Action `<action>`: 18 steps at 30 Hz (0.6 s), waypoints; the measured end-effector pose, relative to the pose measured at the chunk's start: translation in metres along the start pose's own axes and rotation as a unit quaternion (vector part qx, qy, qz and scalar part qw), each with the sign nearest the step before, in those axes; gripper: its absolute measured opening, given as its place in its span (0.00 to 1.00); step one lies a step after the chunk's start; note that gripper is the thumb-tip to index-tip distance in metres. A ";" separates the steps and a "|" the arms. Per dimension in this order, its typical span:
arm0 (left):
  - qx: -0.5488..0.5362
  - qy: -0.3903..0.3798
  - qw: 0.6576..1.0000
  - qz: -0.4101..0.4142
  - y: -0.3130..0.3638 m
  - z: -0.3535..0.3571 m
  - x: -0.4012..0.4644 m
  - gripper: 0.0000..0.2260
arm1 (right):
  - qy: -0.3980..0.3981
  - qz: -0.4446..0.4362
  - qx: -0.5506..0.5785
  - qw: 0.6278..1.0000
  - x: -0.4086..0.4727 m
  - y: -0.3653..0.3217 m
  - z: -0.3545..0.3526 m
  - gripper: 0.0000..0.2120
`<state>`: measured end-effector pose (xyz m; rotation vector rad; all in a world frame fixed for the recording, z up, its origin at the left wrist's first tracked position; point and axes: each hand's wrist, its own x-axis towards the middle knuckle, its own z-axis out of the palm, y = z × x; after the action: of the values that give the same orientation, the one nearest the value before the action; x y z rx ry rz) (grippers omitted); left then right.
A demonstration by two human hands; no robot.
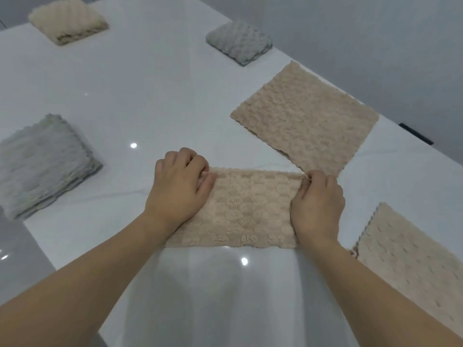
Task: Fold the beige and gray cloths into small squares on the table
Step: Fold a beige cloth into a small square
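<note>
A beige cloth [246,209], folded into a wide rectangle, lies on the white table [150,101] right in front of me. My left hand [179,189] grips its far left corner with curled fingers. My right hand [318,199] pinches its far right corner between thumb and fingers. A flat beige cloth [304,118] lies spread out beyond my right hand. Another beige cloth [411,261] lies flat at the right edge.
A stack of folded gray cloths [42,161] sits at the left. A folded beige stack [69,20] and a folded gray square [239,41] rest at the far side. The table's right edge runs diagonally past the beige cloths.
</note>
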<state>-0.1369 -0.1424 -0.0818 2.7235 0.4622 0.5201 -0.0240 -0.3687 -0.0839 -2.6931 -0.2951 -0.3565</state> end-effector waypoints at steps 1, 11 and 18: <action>-0.006 -0.009 1.000 -0.007 0.001 -0.001 0.001 0.08 | 0.000 0.010 0.001 1.000 0.001 0.000 0.000 0.10; -0.006 -0.073 0.997 -0.002 -0.002 -0.012 0.012 0.13 | 0.005 0.076 -0.074 0.994 0.004 -0.012 -0.004 0.12; -0.058 -0.301 0.952 0.017 -0.003 -0.042 0.045 0.13 | -0.025 0.077 -0.050 0.995 0.003 -0.009 -0.006 0.14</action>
<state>-0.1146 -0.1122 -0.0332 2.5970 0.2118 -0.2770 -0.0247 -0.3631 -0.0743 -2.8032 -0.0846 -0.2651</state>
